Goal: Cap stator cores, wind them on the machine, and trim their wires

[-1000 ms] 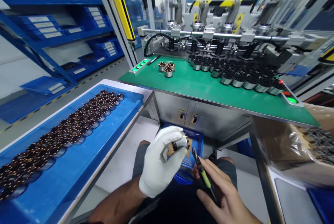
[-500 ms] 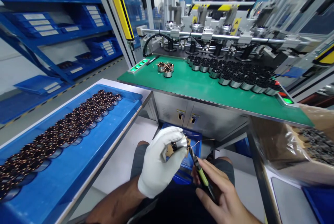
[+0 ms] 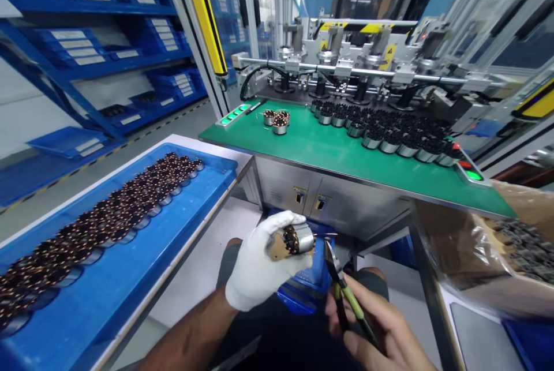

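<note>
My left hand [image 3: 259, 264], in a white glove, grips a motor stator [image 3: 302, 239] with a silver metal ring and copper windings inside black insulation. A copper wire end sticks out from the stator's right side. Bare, my right hand [image 3: 372, 319] is wrapped around a pair of cutting pliers [image 3: 344, 287] with green and black handles. The pliers' jaws point up, just right of the stator and apart from it; their handles are spread. Below both hands, a blue bin [image 3: 298, 302] is partly hidden.
On the left, a blue tray [image 3: 142, 261] holds many copper-wound stators. The green worktop [image 3: 311, 152] ahead carries a few wound stators [image 3: 280, 123] and rows of black-topped ones [image 3: 389, 141]. A plastic-lined carton [image 3: 467, 244] stands at right; machine fixtures [image 3: 359, 71] are behind.
The pliers have come away from the stator, down and right, and their handles have spread. The stator has turned in my left hand, and one long wire no longer shows.
</note>
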`<state>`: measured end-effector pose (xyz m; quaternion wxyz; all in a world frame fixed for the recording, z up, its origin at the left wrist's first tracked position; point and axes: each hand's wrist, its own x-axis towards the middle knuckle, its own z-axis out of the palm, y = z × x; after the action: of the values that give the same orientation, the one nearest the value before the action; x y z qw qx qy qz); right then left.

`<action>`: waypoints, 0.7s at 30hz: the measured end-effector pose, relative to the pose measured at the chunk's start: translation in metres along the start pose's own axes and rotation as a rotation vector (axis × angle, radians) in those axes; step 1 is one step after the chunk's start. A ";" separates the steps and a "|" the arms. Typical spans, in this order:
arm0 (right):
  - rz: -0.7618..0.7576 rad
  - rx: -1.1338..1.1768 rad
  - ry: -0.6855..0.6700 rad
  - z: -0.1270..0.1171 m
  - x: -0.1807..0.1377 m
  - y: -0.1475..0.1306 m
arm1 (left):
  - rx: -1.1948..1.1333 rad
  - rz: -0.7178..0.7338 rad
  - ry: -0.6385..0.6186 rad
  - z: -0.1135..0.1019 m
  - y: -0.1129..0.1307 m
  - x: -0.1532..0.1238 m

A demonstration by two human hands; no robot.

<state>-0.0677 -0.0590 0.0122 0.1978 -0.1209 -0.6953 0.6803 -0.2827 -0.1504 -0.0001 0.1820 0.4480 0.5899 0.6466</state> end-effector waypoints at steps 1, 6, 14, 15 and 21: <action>0.025 0.044 -0.031 0.000 -0.002 -0.003 | -0.003 -0.003 -0.014 -0.002 -0.001 0.000; 0.144 0.114 -0.069 0.002 -0.004 -0.015 | 0.073 -0.044 -0.056 -0.005 0.003 -0.001; 0.146 0.195 -0.047 0.009 -0.004 -0.001 | 0.192 -0.008 -0.054 -0.005 0.008 -0.006; 0.147 0.195 -0.030 0.010 -0.004 -0.001 | 0.200 -0.003 -0.050 -0.005 0.008 -0.007; 0.160 0.105 0.024 0.014 0.000 -0.006 | 0.265 0.005 -0.039 -0.005 0.011 -0.008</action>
<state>-0.0731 -0.0723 0.0186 0.1574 -0.1738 -0.6444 0.7279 -0.2795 -0.1622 0.0077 0.1312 0.4820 0.6654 0.5546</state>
